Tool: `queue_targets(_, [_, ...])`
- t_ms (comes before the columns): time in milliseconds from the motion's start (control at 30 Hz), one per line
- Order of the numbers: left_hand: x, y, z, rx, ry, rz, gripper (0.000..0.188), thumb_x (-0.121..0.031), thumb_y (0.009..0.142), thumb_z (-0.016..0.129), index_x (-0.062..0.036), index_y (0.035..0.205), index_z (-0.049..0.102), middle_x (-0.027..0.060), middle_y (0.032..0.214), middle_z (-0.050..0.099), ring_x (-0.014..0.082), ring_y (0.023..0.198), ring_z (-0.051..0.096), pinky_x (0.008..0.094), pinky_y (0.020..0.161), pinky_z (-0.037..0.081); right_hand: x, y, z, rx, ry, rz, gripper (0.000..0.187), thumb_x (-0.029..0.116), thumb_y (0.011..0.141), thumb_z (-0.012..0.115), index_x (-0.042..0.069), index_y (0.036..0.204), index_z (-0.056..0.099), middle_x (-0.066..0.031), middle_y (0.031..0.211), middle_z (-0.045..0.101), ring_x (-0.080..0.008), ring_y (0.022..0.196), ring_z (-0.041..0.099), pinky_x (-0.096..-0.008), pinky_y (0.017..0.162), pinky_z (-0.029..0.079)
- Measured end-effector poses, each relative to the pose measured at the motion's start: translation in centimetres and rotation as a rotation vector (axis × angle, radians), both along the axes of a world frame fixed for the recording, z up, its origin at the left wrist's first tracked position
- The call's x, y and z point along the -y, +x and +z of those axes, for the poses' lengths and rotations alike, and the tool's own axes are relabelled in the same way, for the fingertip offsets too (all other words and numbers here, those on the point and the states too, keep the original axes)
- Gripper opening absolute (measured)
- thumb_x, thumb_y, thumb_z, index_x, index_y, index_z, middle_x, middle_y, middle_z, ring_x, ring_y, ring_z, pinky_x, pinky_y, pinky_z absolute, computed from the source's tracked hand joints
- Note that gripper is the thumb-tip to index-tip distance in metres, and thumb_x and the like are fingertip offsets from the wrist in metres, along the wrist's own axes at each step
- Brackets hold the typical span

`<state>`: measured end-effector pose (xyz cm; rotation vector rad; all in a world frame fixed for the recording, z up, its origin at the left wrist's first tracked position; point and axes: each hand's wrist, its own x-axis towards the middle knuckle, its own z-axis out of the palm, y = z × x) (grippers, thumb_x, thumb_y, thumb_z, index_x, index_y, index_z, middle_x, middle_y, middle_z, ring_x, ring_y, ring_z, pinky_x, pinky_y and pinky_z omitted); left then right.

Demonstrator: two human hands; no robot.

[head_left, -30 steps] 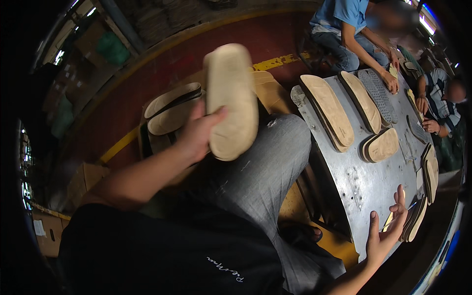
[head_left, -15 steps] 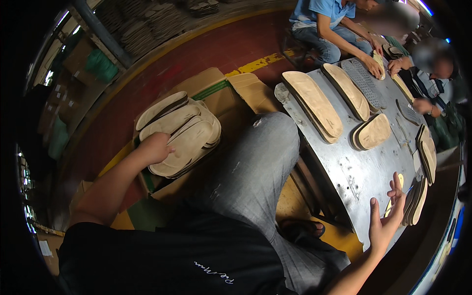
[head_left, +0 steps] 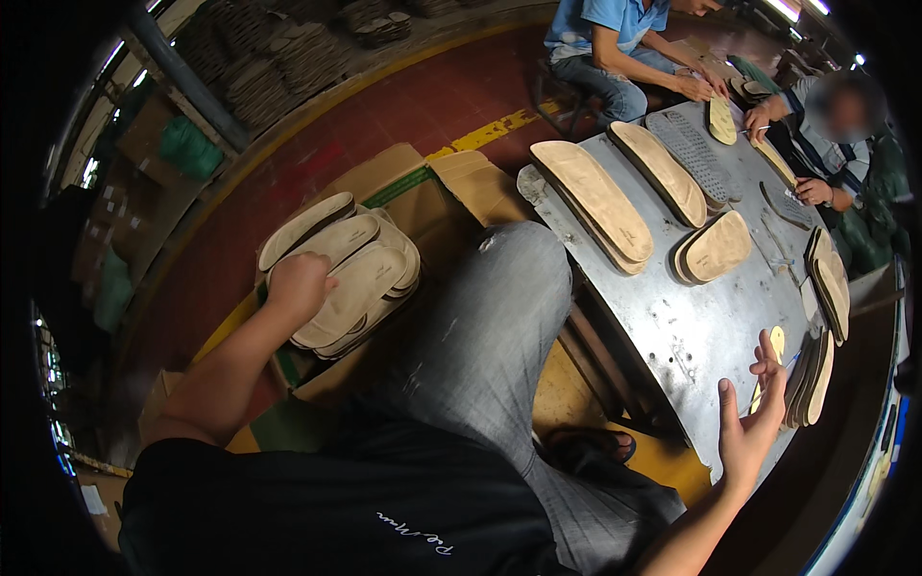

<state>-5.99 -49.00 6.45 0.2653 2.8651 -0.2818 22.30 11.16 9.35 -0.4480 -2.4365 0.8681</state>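
My left hand (head_left: 302, 288) is closed at the edge of a tan shoe footbed (head_left: 360, 286), on a pile of them in an open cardboard box (head_left: 384, 171); its fingertips are partly hidden. Other footbeds (head_left: 305, 228) lean beside it in the same box. Over the near right edge of the metal table (head_left: 663, 326), my right hand (head_left: 749, 418) is raised with fingers apart, holding nothing. Just behind its fingertips lies a thin yellow sole-shaped piece (head_left: 777, 344). A stack of footbeds (head_left: 814, 384) stands on edge to the right of that hand.
Paired footbeds (head_left: 594, 206) and grey textured soles (head_left: 687, 154) lie across the table. Two people sit at its far side, one in a blue shirt (head_left: 576, 29), their hands on yellow pieces (head_left: 722, 123). My bent knee (head_left: 519, 259) is between box and table.
My left hand has shifted slightly up over the pile, and the front footbed looks more tilted. My right hand stays raised and spread. The view has shifted slightly; the far person's yellow piece has turned.
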Motion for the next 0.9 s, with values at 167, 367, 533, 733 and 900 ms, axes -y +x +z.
queue_targets(167, [-1.7, 4.0, -3.8, -0.133, 0.027, -0.132, 0.107, -0.062, 0.099, 0.091, -0.0071, 0.180, 0.046, 0.0322, 0.186, 0.038, 0.0577, 0.173, 0.035, 0.0712, 0.133, 0.043, 0.0, -0.1, -0.2, -0.014, 0.006, -0.003, 0.043, -0.008, 0.096, 0.088, 0.002, 0.123, 0.055, -0.0258, 0.178, 0.066, -0.0416, 0.160, 0.066, -0.0545, 0.136, 0.046])
queue_targets(367, [1.0, 4.1, -7.3, 0.037, -0.008, 0.059, 0.126, -0.071, 0.104, 0.083, -0.0291, 0.198, 0.010, 0.0333, 0.200, 0.009, 0.0696, 0.180, 0.010, 0.0877, 0.139, 0.018, 0.4, -0.3, 0.1, 0.002, 0.022, -0.003, 0.045, -0.008, 0.094, 0.089, 0.001, 0.124, 0.057, -0.0255, 0.177, 0.066, -0.0407, 0.159, 0.066, -0.0531, 0.135, 0.046])
queue_targets(533, [-0.1, 2.0, -5.2, 0.172, 0.007, 0.122, 0.137, -0.070, 0.098, 0.090, -0.0241, 0.198, 0.008, 0.0337, 0.201, 0.005, 0.0671, 0.182, 0.009, 0.0863, 0.140, 0.020, 0.0, 0.1, 0.2, 0.033, 0.035, 0.019, 0.053, -0.007, 0.091, 0.090, -0.001, 0.133, 0.059, -0.0269, 0.177, 0.065, -0.0408, 0.160, 0.065, -0.0511, 0.134, 0.046])
queue_targets(733, [-6.8, 0.8, -2.6, 0.035, 0.136, 0.027, 0.136, -0.060, 0.096, 0.097, -0.0144, 0.196, 0.017, 0.0266, 0.204, 0.006, 0.0594, 0.185, 0.011, 0.0878, 0.139, 0.023, -0.6, -0.3, 0.5, 0.013, 0.048, 0.089, 0.091, 0.011, 0.081, 0.104, 0.003, 0.156, 0.052, -0.0239, 0.187, 0.053, -0.0380, 0.161, 0.058, -0.0515, 0.140, 0.040])
queue_targets(900, [-19.4, -1.8, -2.2, -0.373, 0.805, -0.465, 0.084, -0.016, 0.102, 0.093, -0.0053, 0.177, 0.058, 0.0239, 0.192, 0.045, 0.0519, 0.177, 0.041, 0.0627, 0.142, 0.038, -1.8, -0.3, -0.6, -0.016, 0.145, -0.033, 0.099, 0.006, 0.092, 0.099, -0.001, 0.169, 0.038, -0.0304, 0.190, 0.043, -0.0468, 0.162, 0.060, -0.0527, 0.136, 0.049])
